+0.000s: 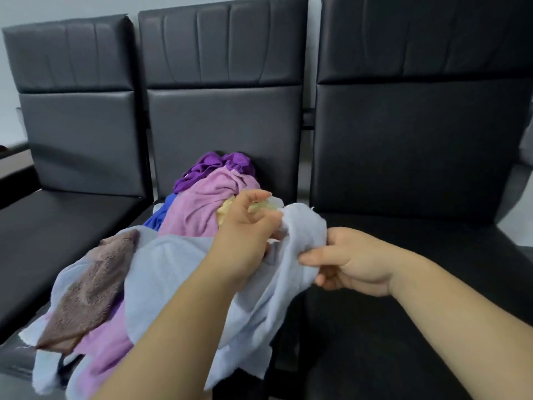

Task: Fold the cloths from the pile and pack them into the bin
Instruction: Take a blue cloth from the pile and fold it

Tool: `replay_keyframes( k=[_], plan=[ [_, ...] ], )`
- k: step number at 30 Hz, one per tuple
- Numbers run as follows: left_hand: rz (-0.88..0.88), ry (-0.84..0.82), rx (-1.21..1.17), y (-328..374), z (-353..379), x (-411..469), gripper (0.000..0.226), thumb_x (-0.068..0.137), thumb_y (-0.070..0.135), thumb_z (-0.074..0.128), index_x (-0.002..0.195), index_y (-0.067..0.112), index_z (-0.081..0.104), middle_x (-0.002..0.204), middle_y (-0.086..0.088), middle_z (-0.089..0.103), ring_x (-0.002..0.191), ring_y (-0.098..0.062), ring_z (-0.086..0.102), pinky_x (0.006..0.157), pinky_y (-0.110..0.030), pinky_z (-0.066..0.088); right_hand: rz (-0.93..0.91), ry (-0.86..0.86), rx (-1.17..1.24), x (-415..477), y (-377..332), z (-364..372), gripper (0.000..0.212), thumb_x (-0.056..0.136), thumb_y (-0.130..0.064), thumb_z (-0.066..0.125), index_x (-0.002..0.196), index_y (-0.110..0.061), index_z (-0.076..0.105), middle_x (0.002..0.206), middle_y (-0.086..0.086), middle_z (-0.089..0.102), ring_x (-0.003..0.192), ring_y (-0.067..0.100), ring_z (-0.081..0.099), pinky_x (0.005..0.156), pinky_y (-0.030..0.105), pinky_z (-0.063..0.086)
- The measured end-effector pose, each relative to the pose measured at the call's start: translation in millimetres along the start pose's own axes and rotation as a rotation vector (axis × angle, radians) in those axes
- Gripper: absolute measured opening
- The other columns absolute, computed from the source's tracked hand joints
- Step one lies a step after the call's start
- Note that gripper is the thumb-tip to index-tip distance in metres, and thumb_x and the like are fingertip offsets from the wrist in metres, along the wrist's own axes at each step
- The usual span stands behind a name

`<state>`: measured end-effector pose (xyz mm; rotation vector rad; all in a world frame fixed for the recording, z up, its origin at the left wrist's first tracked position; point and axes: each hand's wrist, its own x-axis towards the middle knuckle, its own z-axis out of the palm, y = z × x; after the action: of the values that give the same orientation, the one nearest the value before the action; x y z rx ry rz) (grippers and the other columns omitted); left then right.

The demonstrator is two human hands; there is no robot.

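Observation:
A pile of cloths (202, 203) lies on the middle black seat: purple, pink, dark blue, yellow, brown and light blue pieces. A light blue cloth (173, 272) is lifted off the pile's front. My left hand (245, 238) grips its upper edge with curled fingers. My right hand (352, 264) pinches the same cloth's edge a little to the right, over the gap between the seats. A brown cloth (89, 290) lies on the left of the pile. No bin is in view.
Three black padded chairs stand side by side against a pale wall. The left seat (52, 226) and the right seat (418, 327) hold nothing. A dark table edge (11, 160) shows at the far left.

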<state>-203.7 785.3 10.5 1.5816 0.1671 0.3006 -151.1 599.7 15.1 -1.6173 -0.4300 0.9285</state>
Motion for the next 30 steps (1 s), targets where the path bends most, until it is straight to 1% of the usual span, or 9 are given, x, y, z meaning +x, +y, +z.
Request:
replay_keyframes(
  k=[4,6,9,12,17,21,24,27,30],
  plan=[
    [-0.133,-0.386,0.098,-4.0,23.7,-14.0,0.031,0.087,0.049,0.067,0.108,0.027,0.070,0.098,-0.003,0.072,0.087,-0.013,0.064,0.080,-0.031,0.049,-0.052,0.174,0.398,-32.6,4.0,-31.7,0.039,0.079,-0.024,0.074,0.113,-0.004,0.072,0.080,0.005,0.064,0.058,0.007,0.055,0.051,0.018,0.049],
    [-0.198,-0.558,0.111,-7.9,45.1,-25.5,0.029,0.091,0.040,0.071,0.110,0.018,0.068,0.096,0.002,0.074,0.086,-0.010,0.068,0.078,-0.026,0.052,-0.080,0.285,0.604,-40.9,8.7,-45.3,0.037,0.075,-0.023,0.075,0.107,-0.005,0.074,0.076,0.002,0.062,0.054,0.005,0.055,0.049,0.014,0.049],
    [-0.172,-0.555,0.146,-25.9,85.1,-33.9,0.011,0.093,0.017,0.073,0.103,0.017,0.070,0.093,0.002,0.077,0.083,-0.016,0.073,0.069,-0.027,0.056,-0.116,0.441,0.842,-53.0,16.5,-65.5,0.015,0.087,-0.016,0.074,0.098,-0.005,0.076,0.074,-0.001,0.065,0.054,0.004,0.059,0.051,0.014,0.053],
    [-0.224,-0.455,0.065,-45.1,120.6,-29.2,0.022,0.089,0.021,0.073,0.110,0.014,0.068,0.103,-0.011,0.076,0.095,-0.029,0.073,0.082,-0.046,0.060,-0.120,0.573,0.894,-68.1,29.5,-87.0,0.016,0.097,-0.011,0.069,0.109,-0.002,0.075,0.086,0.007,0.075,0.068,0.010,0.073,0.063,0.023,0.061],
    [-0.349,-0.332,0.153,-78.0,149.9,-17.6,0.043,0.085,0.017,0.075,0.121,0.029,0.055,0.095,-0.003,0.073,0.081,-0.015,0.068,0.063,-0.027,0.051,0.146,0.677,0.402,-102.0,75.1,-106.6,0.010,0.099,-0.008,0.066,0.107,-0.006,0.072,0.117,0.014,0.073,0.107,0.024,0.071,0.100,0.042,0.056],
    [-0.337,-0.358,0.235,-89.7,155.7,-18.5,0.022,0.088,0.002,0.067,0.104,0.018,0.066,0.079,-0.005,0.066,0.069,-0.017,0.063,0.065,-0.030,0.051,0.258,0.598,-0.313,-110.3,101.1,-104.4,0.025,0.087,-0.029,0.075,0.096,-0.006,0.069,0.089,0.004,0.072,0.086,0.021,0.070,0.096,0.053,0.057],
    [-0.302,-0.332,0.249,-88.8,157.4,-16.6,0.019,0.090,0.000,0.062,0.085,0.017,0.069,0.068,0.003,0.062,0.063,-0.012,0.058,0.066,-0.028,0.050,0.273,0.491,-0.490,-106.6,103.6,-98.4,0.041,0.086,-0.037,0.077,0.117,-0.013,0.064,0.110,0.009,0.072,0.097,0.025,0.073,0.086,0.044,0.061],
    [-0.290,-0.313,0.215,-85.1,156.6,-12.9,0.023,0.092,0.000,0.059,0.083,0.018,0.070,0.070,0.004,0.064,0.066,-0.010,0.060,0.069,-0.029,0.051,0.315,0.447,-0.652,-99.6,112.4,-96.5,0.055,0.082,-0.052,0.078,0.126,-0.032,0.053,0.112,-0.009,0.056,0.089,0.010,0.066,0.071,0.027,0.056],
    [-0.322,-0.257,0.129,-83.1,154.4,-10.5,0.020,0.087,0.004,0.060,0.083,0.019,0.072,0.071,0.000,0.062,0.072,-0.015,0.058,0.073,-0.032,0.052,0.325,0.480,-0.691,-91.5,118.8,-100.6,0.046,0.085,-0.046,0.074,0.124,-0.033,0.055,0.108,-0.010,0.057,0.088,0.011,0.065,0.071,0.027,0.053]
  ],
)
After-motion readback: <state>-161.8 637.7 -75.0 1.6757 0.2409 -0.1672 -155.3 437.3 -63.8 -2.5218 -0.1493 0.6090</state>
